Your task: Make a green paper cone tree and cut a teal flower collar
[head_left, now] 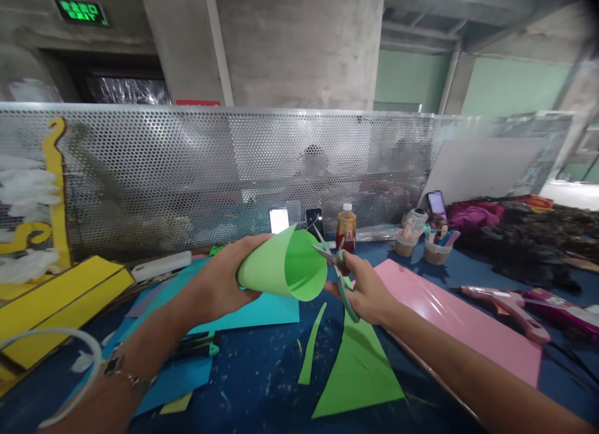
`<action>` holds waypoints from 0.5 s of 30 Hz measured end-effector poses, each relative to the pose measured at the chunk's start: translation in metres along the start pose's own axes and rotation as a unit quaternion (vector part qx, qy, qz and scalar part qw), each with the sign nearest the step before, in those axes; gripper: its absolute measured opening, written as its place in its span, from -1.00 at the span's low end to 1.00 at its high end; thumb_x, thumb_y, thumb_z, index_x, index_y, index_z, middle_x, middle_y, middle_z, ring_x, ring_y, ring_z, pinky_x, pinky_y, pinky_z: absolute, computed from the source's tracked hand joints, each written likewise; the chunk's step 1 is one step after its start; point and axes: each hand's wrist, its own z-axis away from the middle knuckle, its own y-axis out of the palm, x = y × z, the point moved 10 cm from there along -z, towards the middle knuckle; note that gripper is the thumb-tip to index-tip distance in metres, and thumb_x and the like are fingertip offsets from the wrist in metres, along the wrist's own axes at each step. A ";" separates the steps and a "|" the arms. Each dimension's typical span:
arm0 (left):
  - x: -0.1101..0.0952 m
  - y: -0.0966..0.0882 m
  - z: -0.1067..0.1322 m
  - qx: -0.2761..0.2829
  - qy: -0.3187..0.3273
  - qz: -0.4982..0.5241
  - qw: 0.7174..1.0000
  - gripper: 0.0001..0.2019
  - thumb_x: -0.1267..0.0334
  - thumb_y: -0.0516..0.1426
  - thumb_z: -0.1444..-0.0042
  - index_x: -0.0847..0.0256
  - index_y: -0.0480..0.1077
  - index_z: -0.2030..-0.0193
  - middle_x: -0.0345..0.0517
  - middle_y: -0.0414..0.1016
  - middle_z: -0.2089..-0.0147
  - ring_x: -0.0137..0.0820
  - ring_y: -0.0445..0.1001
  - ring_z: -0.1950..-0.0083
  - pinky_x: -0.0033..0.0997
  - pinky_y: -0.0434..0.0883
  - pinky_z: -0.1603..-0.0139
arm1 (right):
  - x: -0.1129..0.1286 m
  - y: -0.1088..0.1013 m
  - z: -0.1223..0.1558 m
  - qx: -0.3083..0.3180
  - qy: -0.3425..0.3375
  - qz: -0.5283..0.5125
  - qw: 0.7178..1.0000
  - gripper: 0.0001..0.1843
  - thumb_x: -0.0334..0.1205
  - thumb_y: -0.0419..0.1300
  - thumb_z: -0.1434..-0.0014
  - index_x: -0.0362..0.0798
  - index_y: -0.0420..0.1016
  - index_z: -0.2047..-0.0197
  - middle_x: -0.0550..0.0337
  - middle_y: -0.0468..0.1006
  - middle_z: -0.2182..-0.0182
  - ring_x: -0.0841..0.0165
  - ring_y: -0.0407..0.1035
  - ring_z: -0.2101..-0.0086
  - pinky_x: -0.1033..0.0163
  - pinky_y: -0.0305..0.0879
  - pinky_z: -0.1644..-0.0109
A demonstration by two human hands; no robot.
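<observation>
My left hand (229,272) is closed around a light green paper cone (264,265), its wide mouth facing right. A pointed corner of the paper sticks up at the top of the rim. In my right hand (369,290) is a pair of scissors (344,278) with grey-green handles and parted blades. The blade tips are by the right rim of the cone; whether they touch the paper I cannot tell. Below lie a thin curved green strip (312,347) and a larger green paper offcut (360,365).
Pink sheet (444,309) lies at right, beside a pink hot glue gun (508,303). Blue sheets (262,312) are left of centre. A drink bottle (346,228), phones (315,222) and cups (437,250) line the back, before a perforated metal screen (187,172). Yellow pieces (60,303) stand left.
</observation>
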 end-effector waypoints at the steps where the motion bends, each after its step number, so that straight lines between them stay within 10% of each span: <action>1: -0.001 0.000 0.000 0.001 0.009 -0.006 1.000 -0.30 0.24 0.25 -0.03 0.02 0.26 -0.37 0.06 0.46 -0.34 0.07 0.49 -0.26 0.09 0.50 -0.20 | -0.002 0.002 0.000 0.006 0.004 0.001 1.000 -0.59 0.16 0.20 -0.23 0.02 0.20 0.32 0.24 0.40 0.38 0.27 0.26 0.36 0.18 0.10 0.23; 15: -0.014 0.020 0.007 0.138 0.013 0.097 0.986 -0.34 0.19 0.29 -0.10 0.01 0.30 -0.36 -0.01 0.55 -0.25 -0.08 0.60 -0.14 -0.10 0.58 -0.09 | 0.004 0.001 0.001 0.003 -0.031 0.004 1.000 -0.71 -0.08 0.27 -0.13 0.02 0.21 0.39 0.28 0.41 0.45 0.34 0.26 0.43 0.22 0.07 0.26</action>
